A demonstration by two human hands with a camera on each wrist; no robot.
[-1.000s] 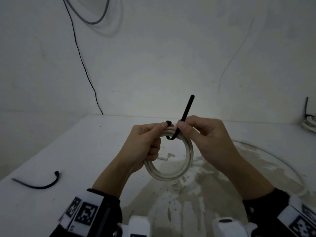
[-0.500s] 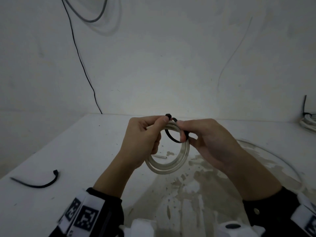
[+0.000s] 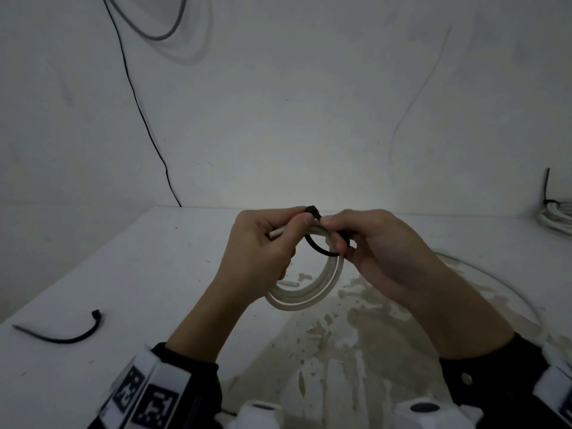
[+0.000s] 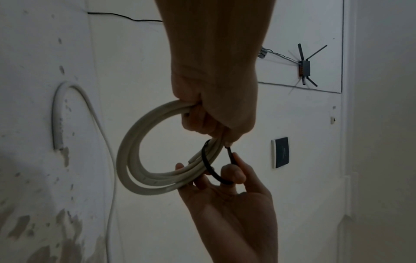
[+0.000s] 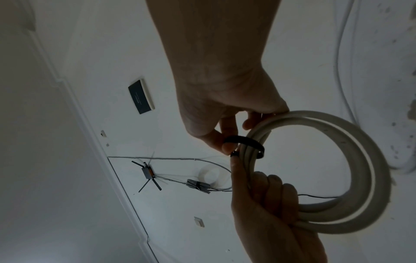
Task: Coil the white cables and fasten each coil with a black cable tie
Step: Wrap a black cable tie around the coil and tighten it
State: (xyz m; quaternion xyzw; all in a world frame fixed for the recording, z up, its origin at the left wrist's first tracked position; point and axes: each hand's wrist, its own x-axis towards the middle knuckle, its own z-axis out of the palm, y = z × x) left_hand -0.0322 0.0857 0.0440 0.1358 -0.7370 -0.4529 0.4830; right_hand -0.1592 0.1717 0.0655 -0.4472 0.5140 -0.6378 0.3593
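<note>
My left hand (image 3: 278,243) grips the top left of a white cable coil (image 3: 305,300) held up above the table (image 3: 123,274). Its thumb tip also presses on the square head of a black cable tie (image 3: 318,249). The tie runs in a loose loop round the coil's strands. My right hand (image 3: 335,233) pinches the tie's strap close to the head. In the left wrist view the tie (image 4: 208,165) circles the coil (image 4: 135,160) loosely. In the right wrist view the tie (image 5: 247,140) crosses the strands (image 5: 360,169) just above the left hand (image 5: 258,186).
A spare black tie (image 3: 62,334) lies on the table at the left. A loose white cable (image 3: 495,283) curves over the stained right side. A bundled white coil (image 3: 557,218) sits at the far right edge. A short white offcut (image 3: 288,283) lies under the coil.
The tie's tail, which stood straight up from my right hand, is now bent over into a loop round the coil, its end brought to the head. Both hands rose slightly.
</note>
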